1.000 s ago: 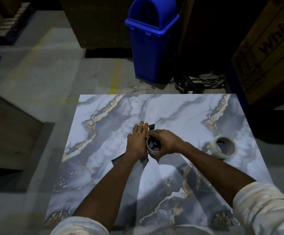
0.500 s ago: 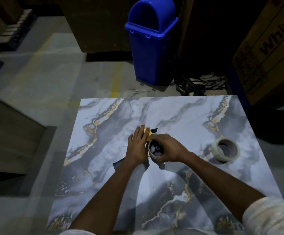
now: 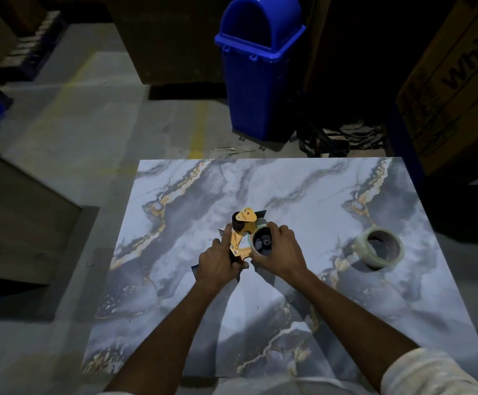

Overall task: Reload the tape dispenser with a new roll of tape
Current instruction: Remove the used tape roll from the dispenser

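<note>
— So where's the dispenser (image 3: pixel 242 235)?
— Mid-table (image 3: pixel 346 309), gripped by the left hand (image 3: pixel 217 263).
— The right hand (image 3: pixel 280 252)?
— Wrapped around the roll (image 3: pixel 262 245) seated in it.
— Another roll?
— A spare roll (image 3: pixel 379 249) lies near the right edge.

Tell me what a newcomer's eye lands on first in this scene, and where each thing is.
First, the yellow tape dispenser at the middle of the marble-patterned tabletop, gripped by the left hand, while the right hand holds the tape roll on its hub. Next, the bright blue plastic swing-lid bin on the floor beyond the table's far edge. Then a loose roll of clear tape lying flat near the right edge.
</note>
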